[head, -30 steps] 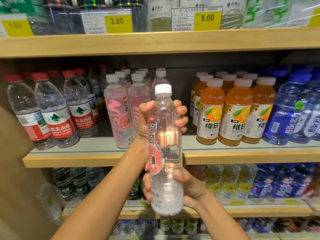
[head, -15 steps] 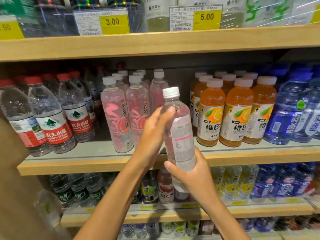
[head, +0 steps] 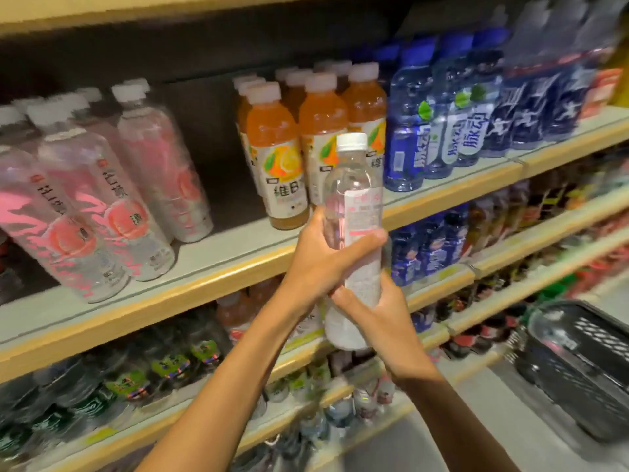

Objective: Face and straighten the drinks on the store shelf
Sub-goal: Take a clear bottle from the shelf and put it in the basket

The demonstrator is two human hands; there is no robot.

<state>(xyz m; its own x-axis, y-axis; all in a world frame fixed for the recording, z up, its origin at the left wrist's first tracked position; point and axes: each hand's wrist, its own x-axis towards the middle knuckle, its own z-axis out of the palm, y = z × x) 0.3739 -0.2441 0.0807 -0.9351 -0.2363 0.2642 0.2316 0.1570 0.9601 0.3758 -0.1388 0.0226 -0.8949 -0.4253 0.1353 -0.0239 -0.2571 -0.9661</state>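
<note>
The left hand's fingers (head: 366, 240) curl round the middle of a clear bottle (head: 352, 185), the thumb lying across its front just under a pink-printed panel. The right hand's fingers (head: 345, 299) wrap its lower part from the five o'clock side. Both hands grasp the one bottle, the left hand (head: 316, 264) above the right hand (head: 384, 321). The bottle is held almost upright in the air, white cap up, in front of the shelf's edge and not resting on it. Its small-print side faces the camera.

On the shelf (head: 218, 267) behind, orange drinks (head: 272, 141) stand at twelve o'clock from the held bottle, which partly covers them. Pink peach bottles (head: 85, 206) crowd the nine o'clock side, with a bare strip of shelf between them and the orange row. Blue bottles (head: 408, 131) fill the two o'clock side. The lower shelves (head: 163, 366) at seven o'clock hold blurred drinks. A black basket (head: 585, 376) sits at four o'clock.
</note>
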